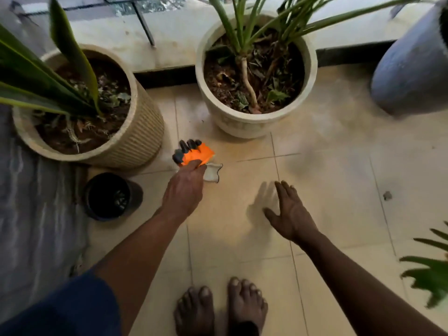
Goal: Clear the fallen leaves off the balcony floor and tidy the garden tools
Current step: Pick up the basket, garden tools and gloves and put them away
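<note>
Left hand on orange glove

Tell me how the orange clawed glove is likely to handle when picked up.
Probably floppy: the orange glove is creased and its pale cuff looks crumpled beside the left hand gripping it. Likely light, since one hand holds it by an edge. The black claws look rigid and may snag.

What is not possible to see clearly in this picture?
Head view:
- The glove: the left hand covers its middle; one glove or two, unclear.
- The grey pot: cut off by the right edge; its contents hidden.
- The floor speck: too small; leaf or dirt, unclear.
- The black pot: inside too dark.
</note>
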`<state>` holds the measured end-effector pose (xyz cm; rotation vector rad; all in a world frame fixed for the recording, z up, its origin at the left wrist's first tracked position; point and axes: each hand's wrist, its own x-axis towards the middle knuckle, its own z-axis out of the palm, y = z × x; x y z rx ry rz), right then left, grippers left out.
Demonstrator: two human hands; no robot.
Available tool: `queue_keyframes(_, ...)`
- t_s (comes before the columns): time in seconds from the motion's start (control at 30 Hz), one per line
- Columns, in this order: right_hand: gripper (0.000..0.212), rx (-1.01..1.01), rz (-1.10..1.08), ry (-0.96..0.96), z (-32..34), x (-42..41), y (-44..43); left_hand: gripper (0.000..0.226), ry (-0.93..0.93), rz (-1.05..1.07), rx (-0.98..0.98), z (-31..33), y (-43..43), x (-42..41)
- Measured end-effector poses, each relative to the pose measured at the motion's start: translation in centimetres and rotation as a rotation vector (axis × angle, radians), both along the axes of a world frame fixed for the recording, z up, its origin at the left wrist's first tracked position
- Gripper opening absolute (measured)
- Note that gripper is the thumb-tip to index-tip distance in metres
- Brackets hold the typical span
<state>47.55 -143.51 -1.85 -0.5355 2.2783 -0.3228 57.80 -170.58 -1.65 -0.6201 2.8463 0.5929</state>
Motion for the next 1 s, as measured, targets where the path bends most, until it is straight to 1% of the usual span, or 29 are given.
queue_keyframes(0.07, 0.082, -0.077, -0.116, -0.011, 3.2, 2.1, 0.3, 0.042, 0.127, 0.043, 0.073, 4.6, 1.6, 1.6)
queue_keyframes(0.13, 0.079, -0.142, -0.195, -0.022, 7.4, 4.4, 0.7, 0.041, 0.208, 0.048, 0.132, 9.9, 3.3, 2.8)
queue_keyframes(0.2, 0.079, -0.182, -0.248, -0.048, 12.3, 6.3, 1.3, 0.04, 0.254, 0.029, 0.176, 15.4, 4.6, 3.6)
queue_keyframes(0.3, 0.08, -0.225, -0.294, -0.051, 20.2, 8.4, 2.4, 0.043, 0.293, -0.049, 0.181, 23.5, 6.3, 4.0)
queue_keyframes(0.4, 0.077, -0.302, -0.35, 0.003, 29.4, 9.4, 4.2, 0.042, 0.349, -0.123, 0.201, 32.1, 7.8, 3.8)
queue_keyframes(0.43, 0.076, -0.304, -0.352, 0.028, 31.2, 10.0, 4.6, 0.041, 0.366, -0.129, 0.186, 33.6, 8.2, 3.8)
queue_keyframes(0.5, 0.074, -0.309, -0.392, 0.061, 37.7, 9.7, 6.5, 0.041, 0.381, -0.174, 0.185, 39.5, 9.3, 2.9)
queue_keyframes(0.53, 0.073, -0.314, -0.407, 0.088, 40.8, 9.5, 7.8, 0.042, 0.417, -0.194, 0.189, 42.6, 10.3, 2.4)
queue_keyframes(0.6, 0.071, -0.344, -0.44, 0.142, 45.6, 9.0, 10.2, 0.046, 0.469, -0.284, 0.2, 47.6, 12.5, 2.0)
queue_keyframes(0.7, 0.069, -0.39, -0.546, 0.189, 52.9, 7.1, 14.1, 0.038, 0.517, -0.361, 0.171, 55.2, 16.7, 0.6)
queue_keyframes(0.8, 0.065, -0.447, -0.607, 0.241, 58.2, 6.9, 18.5, 0.031, 0.541, -0.389, 0.204, 60.8, 21.6, 0.2)
queue_keyframes(0.87, 0.062, -0.463, -0.671, 0.262, 61.3, 7.4, 22.3, 0.029, 0.558, -0.419, 0.193, 64.2, 25.3, 0.0)
queue_keyframes(0.93, 0.06, -0.467, -0.724, 0.264, 63.5, 8.3, 25.8, 0.029, 0.57, -0.429, 0.202, 66.4, 28.9, -0.1)
queue_keyframes(1.0, 0.059, -0.462, -0.713, 0.291, 64.9, 9.3, 30.0, 0.03, 0.589, -0.42, 0.201, 68.0, 32.6, -0.5)
